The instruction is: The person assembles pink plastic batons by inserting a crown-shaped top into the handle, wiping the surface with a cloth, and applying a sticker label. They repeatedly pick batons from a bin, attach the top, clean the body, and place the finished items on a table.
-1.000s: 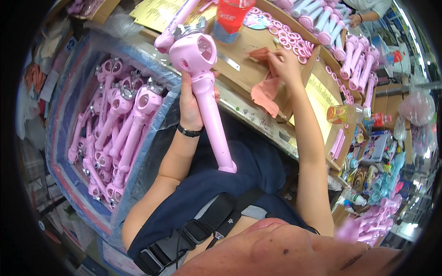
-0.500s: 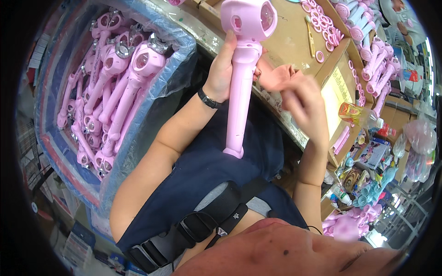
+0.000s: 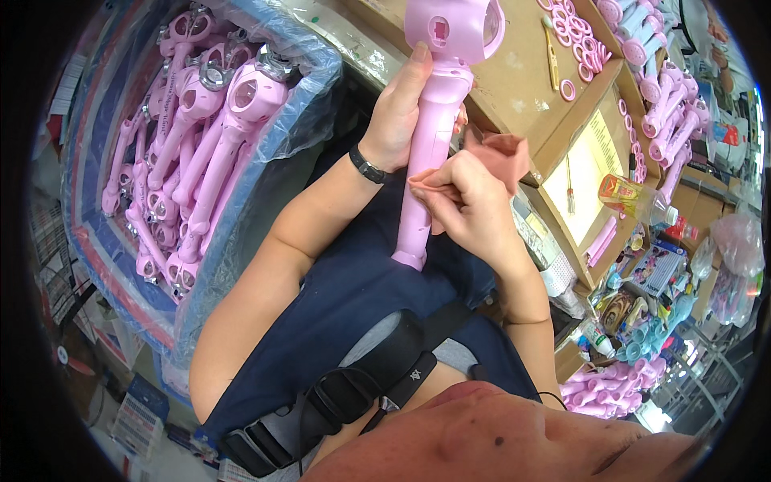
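A pink plastic toy wand (image 3: 434, 120) with a hollow round head and a long handle stands tilted in front of my body. My left hand (image 3: 399, 112) is closed around its neck just below the head, the thumb lying up against the head. My right hand (image 3: 474, 201) pinches a salmon-coloured cloth (image 3: 499, 161) and presses part of it on the lower handle. The rest of the cloth bulges out behind the knuckles. The wand's foot rests close to my dark blue apron (image 3: 345, 273). The head's top is cut off by the picture's upper edge.
At left, a plastic-lined bin (image 3: 309, 88) holds several similar pink wands (image 3: 197, 145) with silvery tops. Ahead are a cardboard tray (image 3: 514, 88) with pink rings (image 3: 593, 56), a yellow-handled tool (image 3: 552, 60), a yellow sheet (image 3: 590, 173) and a tilted bottle (image 3: 626, 197).
My right hand has come left and down with the cloth, from beside the wand onto its lower handle. The wand has shifted slightly right and up in my left hand.
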Motion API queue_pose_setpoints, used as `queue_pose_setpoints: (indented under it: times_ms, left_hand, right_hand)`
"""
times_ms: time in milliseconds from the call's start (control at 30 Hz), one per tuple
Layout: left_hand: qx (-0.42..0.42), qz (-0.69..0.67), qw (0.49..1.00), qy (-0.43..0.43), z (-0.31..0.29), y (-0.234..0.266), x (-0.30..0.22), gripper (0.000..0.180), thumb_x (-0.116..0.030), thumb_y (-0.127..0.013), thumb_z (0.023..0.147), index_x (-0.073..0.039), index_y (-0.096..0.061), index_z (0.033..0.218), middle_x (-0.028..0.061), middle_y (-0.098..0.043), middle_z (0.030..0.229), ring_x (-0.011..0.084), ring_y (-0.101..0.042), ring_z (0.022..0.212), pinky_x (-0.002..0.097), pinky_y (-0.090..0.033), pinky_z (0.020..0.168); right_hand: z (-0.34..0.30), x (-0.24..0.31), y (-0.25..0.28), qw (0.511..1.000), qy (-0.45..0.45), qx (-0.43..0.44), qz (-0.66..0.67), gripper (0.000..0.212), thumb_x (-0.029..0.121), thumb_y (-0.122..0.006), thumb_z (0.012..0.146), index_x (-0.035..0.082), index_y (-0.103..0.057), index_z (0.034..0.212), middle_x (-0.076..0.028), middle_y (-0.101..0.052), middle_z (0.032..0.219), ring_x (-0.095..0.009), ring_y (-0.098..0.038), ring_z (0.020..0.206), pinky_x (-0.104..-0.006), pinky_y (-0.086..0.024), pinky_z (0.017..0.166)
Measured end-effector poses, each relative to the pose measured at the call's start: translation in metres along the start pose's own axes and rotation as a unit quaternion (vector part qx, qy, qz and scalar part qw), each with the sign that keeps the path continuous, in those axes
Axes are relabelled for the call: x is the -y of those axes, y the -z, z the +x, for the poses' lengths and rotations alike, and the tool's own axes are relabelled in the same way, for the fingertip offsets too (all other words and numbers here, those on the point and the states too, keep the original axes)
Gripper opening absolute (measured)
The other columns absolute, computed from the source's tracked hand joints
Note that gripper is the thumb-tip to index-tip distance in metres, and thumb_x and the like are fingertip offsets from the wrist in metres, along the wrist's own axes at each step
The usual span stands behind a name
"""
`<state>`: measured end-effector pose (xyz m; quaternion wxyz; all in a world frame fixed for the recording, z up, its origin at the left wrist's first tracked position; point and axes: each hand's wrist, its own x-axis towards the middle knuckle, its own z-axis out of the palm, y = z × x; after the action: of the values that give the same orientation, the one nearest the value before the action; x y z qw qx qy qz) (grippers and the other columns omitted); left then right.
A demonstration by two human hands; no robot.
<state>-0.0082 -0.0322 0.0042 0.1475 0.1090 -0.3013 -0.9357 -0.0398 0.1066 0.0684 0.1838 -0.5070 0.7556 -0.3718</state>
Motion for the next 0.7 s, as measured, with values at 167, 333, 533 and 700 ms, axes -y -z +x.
queue_pose_setpoints:
  times_ms: [167, 333, 533, 700]
  left_hand:
    - [-0.036, 0.005, 0.999, 0.011, -0.001, -0.003, 0.001, 0.062, -0.058, -0.034, 0.094, -0.001, -0.052, 0.112, 0.0117, -0.062, 0.095, 0.0149, -0.059, 0.064, 0.0263, -0.050, 0.055]
    - [-0.023, 0.028, 0.999, 0.000, 0.002, 0.002, 0.000, 0.061, -0.057, -0.035, 0.095, -0.001, -0.053, 0.112, 0.0118, -0.062, 0.095, 0.0156, -0.060, 0.066, 0.0264, -0.050, 0.057]
    - [-0.009, 0.021, 0.999, -0.023, 0.000, 0.006, -0.002, 0.060, -0.059, -0.043, 0.091, -0.003, -0.053, 0.108, 0.0100, -0.063, 0.091, 0.0157, -0.065, 0.072, 0.0259, -0.055, 0.060]
    - [-0.021, -0.012, 0.998, -0.058, -0.002, 0.013, -0.013, 0.063, -0.057, -0.034, 0.094, -0.001, -0.049, 0.117, 0.0161, -0.062, 0.101, 0.0186, -0.062, 0.071, 0.0293, -0.053, 0.061]
  right_hand:
    - [0.007, -0.012, -0.005, 0.976, -0.120, -0.128, 0.130, 0.011, 0.011, -0.074, 0.073, 0.009, -0.064, 0.077, -0.005, -0.060, 0.070, -0.020, -0.061, 0.060, -0.0319, -0.045, 0.065]
    - [0.000, -0.007, -0.010, 0.996, -0.042, -0.077, -0.001, 0.011, 0.013, -0.074, 0.073, 0.010, -0.065, 0.080, -0.006, -0.058, 0.068, -0.021, -0.059, 0.066, -0.0330, -0.044, 0.062]
    - [0.045, -0.054, 0.045, 0.925, -0.078, -0.372, 0.014, 0.019, 0.017, -0.071, 0.080, 0.000, -0.063, 0.082, -0.004, -0.060, 0.073, -0.009, -0.053, 0.063, -0.0254, -0.045, 0.060]
    - [0.068, -0.066, 0.098, 0.890, 0.053, -0.444, -0.092, 0.022, 0.019, -0.063, 0.090, 0.000, -0.064, 0.101, -0.005, -0.066, 0.093, -0.011, -0.059, 0.083, -0.0229, -0.046, 0.076]
